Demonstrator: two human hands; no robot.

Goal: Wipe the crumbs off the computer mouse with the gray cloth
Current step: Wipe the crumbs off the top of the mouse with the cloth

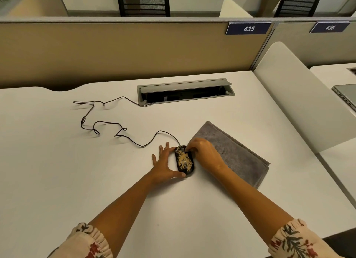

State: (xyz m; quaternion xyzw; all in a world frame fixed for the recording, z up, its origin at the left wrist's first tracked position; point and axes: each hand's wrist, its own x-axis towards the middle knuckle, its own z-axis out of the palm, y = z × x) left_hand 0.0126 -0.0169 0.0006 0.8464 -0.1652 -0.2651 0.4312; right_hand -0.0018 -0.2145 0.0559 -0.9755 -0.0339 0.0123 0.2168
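A black computer mouse (pixel 184 162) lies on the white desk (pixel 77 171), its top covered with tan crumbs. My left hand (pixel 165 165) holds it from the left side, thumb at its near end and fingers along its far left edge. My right hand (pixel 205 153) is at the mouse's right side with curled fingertips on its front end near the cord. A folded gray cloth (pixel 231 153) lies flat on the desk just right of the mouse, partly under my right hand; neither hand holds it.
The mouse's black cord (pixel 107 123) snakes left and back to an open gray cable box (pixel 185 91) set in the desk. A tan partition (pixel 115 51) stands behind. A white divider (pixel 300 103) borders the right side.
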